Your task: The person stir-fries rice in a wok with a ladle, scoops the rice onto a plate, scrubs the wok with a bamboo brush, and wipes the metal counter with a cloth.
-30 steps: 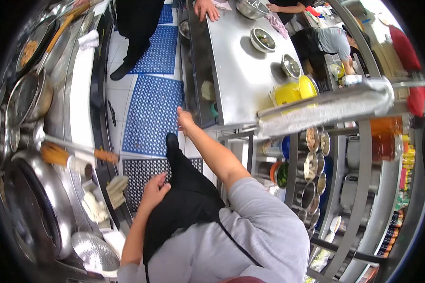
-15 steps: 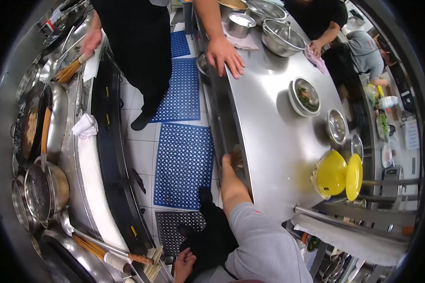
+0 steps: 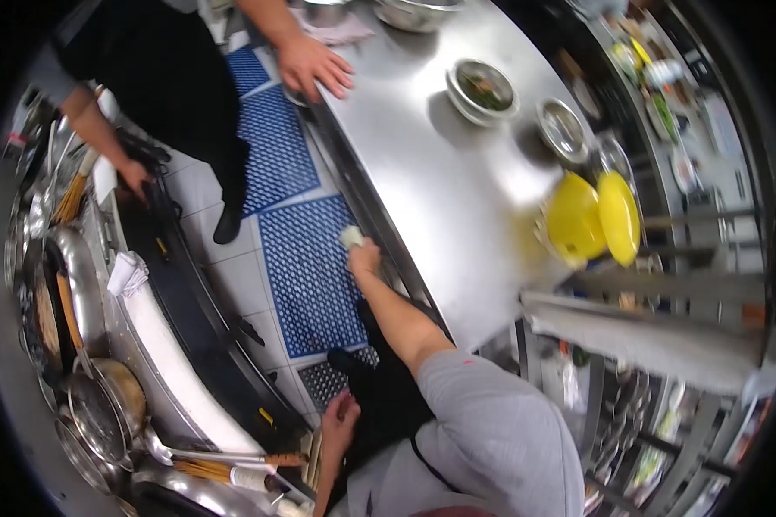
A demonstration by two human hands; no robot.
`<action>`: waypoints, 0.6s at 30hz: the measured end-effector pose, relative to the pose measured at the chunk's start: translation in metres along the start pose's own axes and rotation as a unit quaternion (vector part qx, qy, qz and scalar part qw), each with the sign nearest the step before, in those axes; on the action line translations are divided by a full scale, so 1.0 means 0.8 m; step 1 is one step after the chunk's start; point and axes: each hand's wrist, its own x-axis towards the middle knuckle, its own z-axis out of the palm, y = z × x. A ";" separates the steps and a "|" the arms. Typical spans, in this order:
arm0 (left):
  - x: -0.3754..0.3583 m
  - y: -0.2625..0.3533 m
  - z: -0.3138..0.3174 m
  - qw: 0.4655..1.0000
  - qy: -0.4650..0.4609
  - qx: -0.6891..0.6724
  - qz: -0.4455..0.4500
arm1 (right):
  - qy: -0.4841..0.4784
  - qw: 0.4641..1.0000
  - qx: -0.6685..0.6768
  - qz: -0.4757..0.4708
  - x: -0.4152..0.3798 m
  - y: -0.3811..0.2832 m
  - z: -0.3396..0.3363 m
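My right hand (image 3: 365,258) reaches forward beside the steel counter, above the blue mat. Its fingers are closed around a small pale object (image 3: 351,236), blurred, whose kind I cannot make out. Close to my dark apron, my left hand (image 3: 342,414) hangs with curled fingers and nothing visible in it. The steel counter (image 3: 422,202) rises just right of my right hand. A blue perforated mat (image 3: 297,284) lies on the floor below.
Another person's hand (image 3: 315,66) rests on the counter edge; their other hand (image 3: 135,178) is by the stove front. A bowl of greens (image 3: 483,90), a steel bowl (image 3: 563,129) and a yellow container (image 3: 571,220) stand on the counter. Pots (image 3: 108,409) and ladles line the stove.
My right hand has come out from under the counter edge with the pale object in it. The view has turned. The other person's hand has moved from the brush down to the stove front.
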 end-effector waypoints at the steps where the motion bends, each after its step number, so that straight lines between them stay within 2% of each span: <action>1: 0.001 0.022 0.000 1.000 -0.004 0.013 0.006 | -0.086 0.990 0.102 0.038 -0.018 0.009 0.009; 3: 0.006 0.033 -0.008 0.999 -0.024 0.019 0.034 | -0.214 0.944 0.215 0.129 -0.113 -0.080 -0.080; 5: 0.013 0.042 -0.013 0.996 -0.039 0.026 0.071 | -0.330 0.852 0.364 0.178 -0.165 -0.108 -0.136; 8: 0.021 0.065 -0.019 0.994 -0.058 0.031 0.082 | -0.358 0.836 0.415 0.005 -0.202 -0.132 -0.230; 10: 0.025 0.071 -0.023 0.992 -0.073 0.016 0.098 | -0.284 0.879 0.377 -0.069 -0.221 -0.165 -0.318; 12: 0.022 0.077 -0.024 0.989 -0.078 0.037 0.116 | -0.120 0.933 0.223 -0.254 -0.216 -0.167 -0.381; 13: 0.022 0.082 -0.023 0.987 -0.081 0.047 0.127 | -0.053 0.957 0.123 -0.259 -0.221 -0.177 -0.423; 14: 0.020 0.087 -0.024 0.985 -0.089 0.058 0.133 | 0.018 0.949 0.096 -0.299 -0.214 -0.176 -0.443; 15: 0.019 0.089 -0.024 0.984 -0.095 0.062 0.134 | 0.076 0.949 -0.040 -0.303 -0.205 -0.174 -0.461; 17: 0.017 0.093 -0.024 0.983 -0.102 0.070 0.135 | 0.096 0.921 -0.219 -0.307 -0.155 -0.155 -0.475; 18: 0.017 0.096 -0.025 0.983 -0.101 0.073 0.137 | 0.154 0.900 -0.267 -0.308 -0.117 -0.132 -0.453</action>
